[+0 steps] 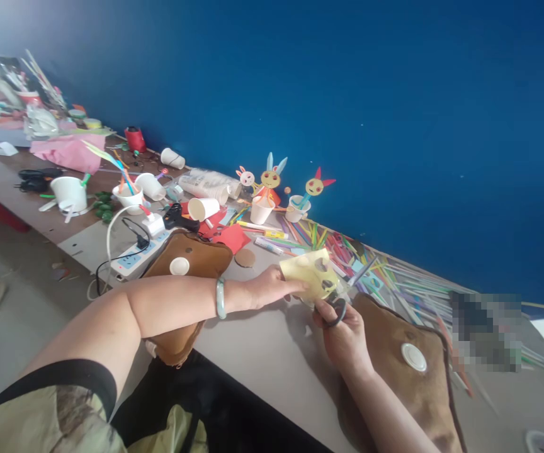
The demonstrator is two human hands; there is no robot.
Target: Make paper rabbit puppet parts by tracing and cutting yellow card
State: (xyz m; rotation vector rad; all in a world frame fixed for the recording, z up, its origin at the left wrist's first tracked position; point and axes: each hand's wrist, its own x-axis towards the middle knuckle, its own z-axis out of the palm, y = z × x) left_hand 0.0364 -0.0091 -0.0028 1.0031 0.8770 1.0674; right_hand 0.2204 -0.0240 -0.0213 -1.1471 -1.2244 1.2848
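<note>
In the head view, my left hand is closed on the left side of a sheet of yellow paper, which has several holes cut out of it. My right hand grips a pair of scissors with dark handles at the paper's lower right edge. The scissor blades are mostly hidden by the paper and my fingers. Both hands are held above the grey table. Under my left forearm lies a brown cushion-like bag, and a second brown bag lies beside my right forearm.
Paper cups with rabbit-like paper faces stand against the blue wall. Coloured sticks are strewn along the back right. A power strip with cables, a glue gun and red paper lie left of centre.
</note>
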